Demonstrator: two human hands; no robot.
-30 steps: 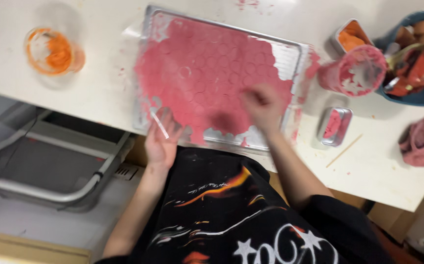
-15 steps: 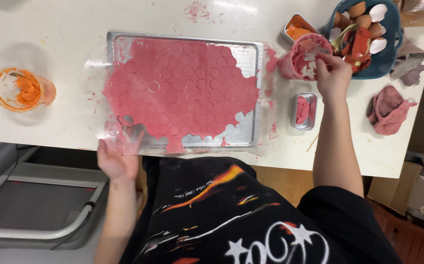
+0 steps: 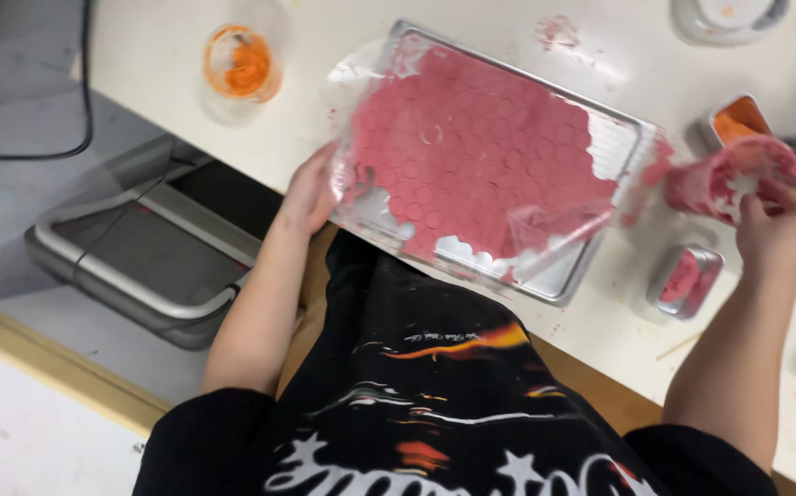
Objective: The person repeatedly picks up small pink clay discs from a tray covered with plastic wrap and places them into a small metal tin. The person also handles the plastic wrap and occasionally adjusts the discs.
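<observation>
Left hand (image 3: 310, 193) is gripping the near-left edge of the tray (image 3: 568, 276), which is overhanging the surface (image 3: 168, 83); a slip could tip the pink dough sheet (image 3: 471, 156) off. Right hand (image 3: 779, 230) is closing on the pink-smeared cup (image 3: 728, 174), which might topple sideways.

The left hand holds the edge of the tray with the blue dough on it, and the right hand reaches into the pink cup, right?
Nearly. The head view shows the dough is pink, not blue. The left hand does hold the tray edge, and the right hand reaches into the pink cup.
</observation>
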